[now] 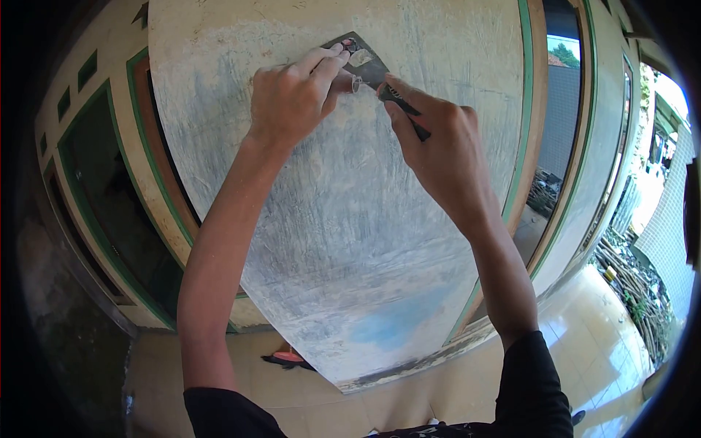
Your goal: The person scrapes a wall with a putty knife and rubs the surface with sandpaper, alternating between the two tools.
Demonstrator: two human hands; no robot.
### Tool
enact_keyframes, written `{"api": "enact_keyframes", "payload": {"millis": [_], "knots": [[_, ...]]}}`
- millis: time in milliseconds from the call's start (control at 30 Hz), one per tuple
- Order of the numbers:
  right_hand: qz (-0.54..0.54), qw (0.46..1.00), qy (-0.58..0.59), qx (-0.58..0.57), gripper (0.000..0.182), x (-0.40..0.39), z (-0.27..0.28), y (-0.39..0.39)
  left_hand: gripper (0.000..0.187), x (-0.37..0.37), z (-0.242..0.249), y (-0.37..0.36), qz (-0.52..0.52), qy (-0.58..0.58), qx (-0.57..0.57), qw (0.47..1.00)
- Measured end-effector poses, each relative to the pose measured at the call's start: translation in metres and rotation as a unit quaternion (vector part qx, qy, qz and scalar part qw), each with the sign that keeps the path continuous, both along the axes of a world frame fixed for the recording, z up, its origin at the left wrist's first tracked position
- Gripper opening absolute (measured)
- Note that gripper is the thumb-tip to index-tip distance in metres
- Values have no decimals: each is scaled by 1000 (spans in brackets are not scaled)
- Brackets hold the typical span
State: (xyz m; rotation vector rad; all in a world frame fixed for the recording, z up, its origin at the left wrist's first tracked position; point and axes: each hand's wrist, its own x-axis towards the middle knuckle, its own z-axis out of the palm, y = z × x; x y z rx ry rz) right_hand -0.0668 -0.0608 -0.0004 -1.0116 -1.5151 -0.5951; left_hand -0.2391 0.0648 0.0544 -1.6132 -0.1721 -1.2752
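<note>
My right hand (442, 135) is wrapped round the black and red handle (405, 109) of a putty knife. Its wide dark blade (371, 67) points up and left, close to the wall, with a pale smear of paste on it. My left hand (296, 98) is closed at the blade's left side, its fingertips on the metal and its thumb near the lower edge. Whether those fingers also hold something small is not clear. Behind both hands is a pale wall panel (365, 190) with streaky grey-white patches and a light blue area low down.
Green-edged frames and dark glass (558, 109) flank the panel on the right, with a green-framed door (109, 175) at left. A red and black object (288, 358) lies on the tiled floor (423, 398) by the wall's base. Piled sticks (631, 292) lie outside at right.
</note>
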Motion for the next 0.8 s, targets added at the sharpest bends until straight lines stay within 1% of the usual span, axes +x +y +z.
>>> {"api": "enact_keyframes", "payload": {"millis": [133,233,333,400,467,533,567,600,633,733,800], "knots": [[-11,1000,-13,18,28,2,1,-3,31,0,3,-3,5,1,0,1000],[4,1000,12,-12,27,3,13,-7,30,-1,18,-8,25,6,5,1000],[0,1000,13,-20,27,5,3,0,29,0,7,-8,29,10,0,1000],[-22,997,-33,61,26,8,-11,8,29,0,-3,-6,25,12,3,1000],[-23,997,-35,67,26,10,-9,14,28,-1,-2,-3,19,19,5,1000],[-28,996,-42,76,26,9,5,10,37,1,11,-2,21,4,-39,999],[-13,998,-21,54,27,8,13,5,37,1,16,-2,20,5,-36,999],[1,1000,0,31,27,7,19,2,32,1,22,-3,21,3,-24,999],[1,999,-1,33,27,8,19,3,28,1,25,-3,22,0,-12,1000],[-4,1000,-17,25,27,13,2,14,28,3,8,-4,10,10,-7,1000],[-4,998,-30,57,26,12,-6,16,27,2,6,-3,22,15,-8,1000]]}}
